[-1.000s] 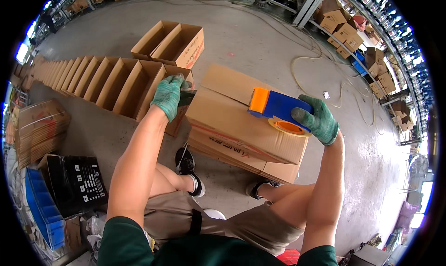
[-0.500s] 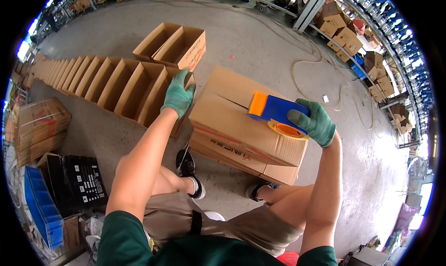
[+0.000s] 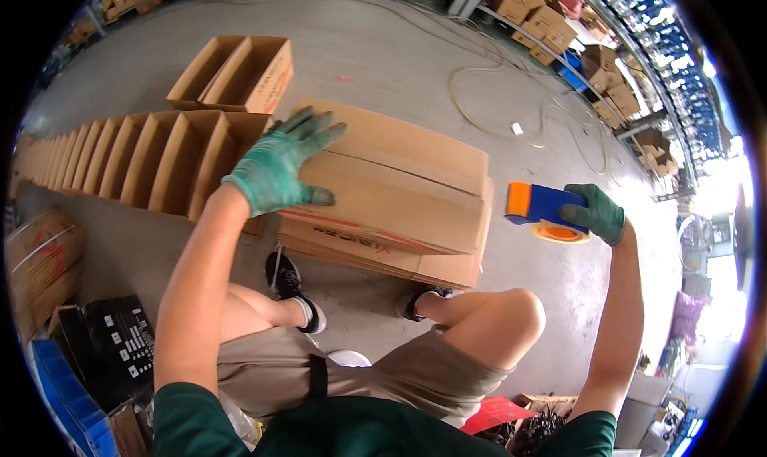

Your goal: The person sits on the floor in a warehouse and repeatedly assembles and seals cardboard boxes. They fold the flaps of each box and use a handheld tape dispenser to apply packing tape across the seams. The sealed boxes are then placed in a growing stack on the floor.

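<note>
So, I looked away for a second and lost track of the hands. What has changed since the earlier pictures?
The left hand has moved from the near end of the row of open cartons to spread over the left end of the large carton's top. The right hand has swung right, carrying the tape dispenser off the carton's right end. Its grip and the cartons' arrangement look unchanged.
</note>
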`<state>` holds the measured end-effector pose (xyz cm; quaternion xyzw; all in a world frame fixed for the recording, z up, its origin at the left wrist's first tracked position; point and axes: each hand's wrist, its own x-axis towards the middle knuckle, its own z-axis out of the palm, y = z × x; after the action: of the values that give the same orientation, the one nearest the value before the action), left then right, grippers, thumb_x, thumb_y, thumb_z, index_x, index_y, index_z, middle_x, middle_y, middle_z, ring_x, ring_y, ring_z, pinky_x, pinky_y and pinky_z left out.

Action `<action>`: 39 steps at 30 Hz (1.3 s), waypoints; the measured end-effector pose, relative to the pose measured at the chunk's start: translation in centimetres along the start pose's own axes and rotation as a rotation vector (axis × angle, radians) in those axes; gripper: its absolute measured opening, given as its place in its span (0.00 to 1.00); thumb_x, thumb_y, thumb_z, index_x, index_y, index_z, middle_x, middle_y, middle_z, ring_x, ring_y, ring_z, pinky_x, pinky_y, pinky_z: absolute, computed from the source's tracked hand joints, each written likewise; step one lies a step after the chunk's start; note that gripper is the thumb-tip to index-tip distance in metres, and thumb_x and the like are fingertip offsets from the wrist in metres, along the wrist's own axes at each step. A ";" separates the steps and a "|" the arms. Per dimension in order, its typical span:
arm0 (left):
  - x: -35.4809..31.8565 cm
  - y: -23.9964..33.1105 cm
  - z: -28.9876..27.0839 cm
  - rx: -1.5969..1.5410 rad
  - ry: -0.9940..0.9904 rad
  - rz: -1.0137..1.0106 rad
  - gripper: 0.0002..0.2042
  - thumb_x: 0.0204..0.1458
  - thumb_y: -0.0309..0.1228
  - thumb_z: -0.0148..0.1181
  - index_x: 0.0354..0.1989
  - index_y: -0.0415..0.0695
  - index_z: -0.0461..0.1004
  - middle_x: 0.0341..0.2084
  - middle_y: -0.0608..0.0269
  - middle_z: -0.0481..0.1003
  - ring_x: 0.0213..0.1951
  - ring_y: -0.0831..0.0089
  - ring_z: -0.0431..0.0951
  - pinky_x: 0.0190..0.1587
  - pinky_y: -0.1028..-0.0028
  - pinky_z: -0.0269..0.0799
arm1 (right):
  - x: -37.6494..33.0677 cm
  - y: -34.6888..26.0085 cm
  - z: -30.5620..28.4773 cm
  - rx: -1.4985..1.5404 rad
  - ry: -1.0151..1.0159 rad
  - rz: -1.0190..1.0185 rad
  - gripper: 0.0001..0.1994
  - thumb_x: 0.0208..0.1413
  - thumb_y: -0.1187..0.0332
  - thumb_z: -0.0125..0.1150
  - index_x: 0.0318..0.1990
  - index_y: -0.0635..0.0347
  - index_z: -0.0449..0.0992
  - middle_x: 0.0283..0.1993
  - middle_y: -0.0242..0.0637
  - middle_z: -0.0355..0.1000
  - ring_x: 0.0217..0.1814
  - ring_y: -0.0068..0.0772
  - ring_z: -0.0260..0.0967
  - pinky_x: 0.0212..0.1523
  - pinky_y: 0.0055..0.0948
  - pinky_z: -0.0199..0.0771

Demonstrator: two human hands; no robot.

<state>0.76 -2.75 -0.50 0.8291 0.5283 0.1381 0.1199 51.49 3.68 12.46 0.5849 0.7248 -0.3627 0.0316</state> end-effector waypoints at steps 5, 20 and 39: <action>0.3 0.8 -0.2 0.040 -0.056 -0.018 0.49 0.37 0.56 0.74 0.73 0.62 0.60 0.75 0.59 0.52 0.75 0.50 0.47 0.75 0.52 0.50 | -0.4 2.8 -0.1 -0.142 0.049 0.094 0.24 0.47 0.52 0.70 0.42 0.67 0.79 0.33 0.38 0.77 0.34 0.27 0.72 0.40 0.31 0.74; 11.1 16.3 4.4 0.318 -0.240 0.409 0.34 0.56 0.64 0.51 0.72 0.69 0.61 0.76 0.59 0.50 0.76 0.41 0.42 0.67 0.24 0.37 | 2.8 -2.2 6.5 -0.163 -0.076 -0.079 0.27 0.52 0.55 0.71 0.59 0.50 0.76 0.49 0.41 0.80 0.51 0.41 0.77 0.55 0.37 0.77; 15.3 19.3 5.3 0.304 -0.419 0.462 0.25 0.57 0.59 0.49 0.48 0.57 0.85 0.70 0.67 0.64 0.76 0.46 0.44 0.65 0.20 0.32 | 2.2 1.6 17.4 -0.607 -0.068 -0.282 0.21 0.57 0.58 0.64 0.57 0.49 0.71 0.40 0.40 0.78 0.43 0.48 0.77 0.44 0.43 0.76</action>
<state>25.05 2.94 2.75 0.9455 0.3052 -0.0917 0.0665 45.59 -4.26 -2.14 0.4304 0.8720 -0.1505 0.1781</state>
